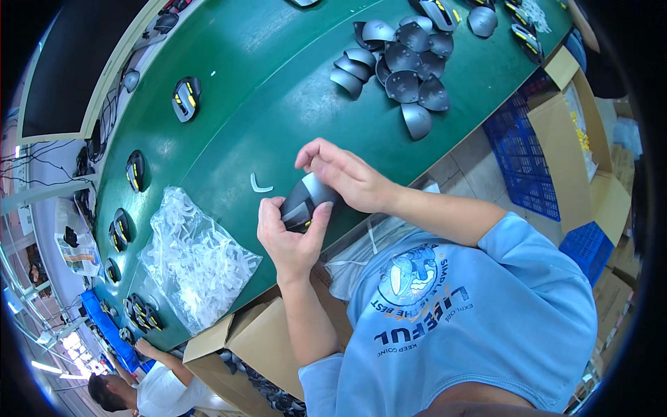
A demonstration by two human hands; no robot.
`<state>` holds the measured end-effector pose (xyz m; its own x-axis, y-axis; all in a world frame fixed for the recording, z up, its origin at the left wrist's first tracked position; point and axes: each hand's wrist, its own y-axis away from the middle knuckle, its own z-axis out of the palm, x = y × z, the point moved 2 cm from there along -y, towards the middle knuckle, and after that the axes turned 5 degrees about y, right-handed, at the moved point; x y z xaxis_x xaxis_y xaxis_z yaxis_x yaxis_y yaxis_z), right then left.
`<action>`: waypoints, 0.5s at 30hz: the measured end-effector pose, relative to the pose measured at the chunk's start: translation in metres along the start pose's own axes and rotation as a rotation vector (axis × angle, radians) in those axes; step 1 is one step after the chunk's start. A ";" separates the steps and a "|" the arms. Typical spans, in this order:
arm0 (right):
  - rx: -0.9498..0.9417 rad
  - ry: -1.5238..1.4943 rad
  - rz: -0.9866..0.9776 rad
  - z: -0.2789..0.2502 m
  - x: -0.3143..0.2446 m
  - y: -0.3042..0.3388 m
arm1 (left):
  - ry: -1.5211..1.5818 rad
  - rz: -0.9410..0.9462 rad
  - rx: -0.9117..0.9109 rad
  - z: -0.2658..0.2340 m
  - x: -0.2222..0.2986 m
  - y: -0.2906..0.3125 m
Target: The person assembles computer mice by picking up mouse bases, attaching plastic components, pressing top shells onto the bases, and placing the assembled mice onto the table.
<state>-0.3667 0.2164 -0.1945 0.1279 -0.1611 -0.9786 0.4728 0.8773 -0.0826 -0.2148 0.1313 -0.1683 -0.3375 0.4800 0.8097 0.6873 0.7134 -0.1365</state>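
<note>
My left hand (295, 240) is closed around a computer mouse (300, 200) with a dark body, a silver-grey rear cover and a bit of yellow on its side. Its thumb presses along the near side. Across the mouse's rear end lies my right hand (354, 182), its palm against the grey cover and its fingers bent past the far edge; its thumb is hidden. A small white curved strip (260, 184) rests on the green table (229, 149), just beyond my left fingertips.
A clear bag of white curved strips (201, 260) lies to the left. Loose grey shell covers (403, 69) are piled at the far right. Several mice, such as one (186, 99), line the far side. Cardboard boxes (570, 139) and a blue crate (521, 156) flank the table; a co-worker (163, 382) sits lower left.
</note>
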 end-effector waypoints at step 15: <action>-0.693 0.673 -0.440 -0.029 -0.014 -0.010 | 0.175 -0.563 -0.247 -0.015 -0.021 0.001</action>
<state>-0.3987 0.2230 -0.1852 -0.5430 -0.4297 -0.7214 -0.2672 0.9029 -0.3367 -0.1972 0.1146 -0.1773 -0.5945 -0.0392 0.8032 0.5704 0.6835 0.4555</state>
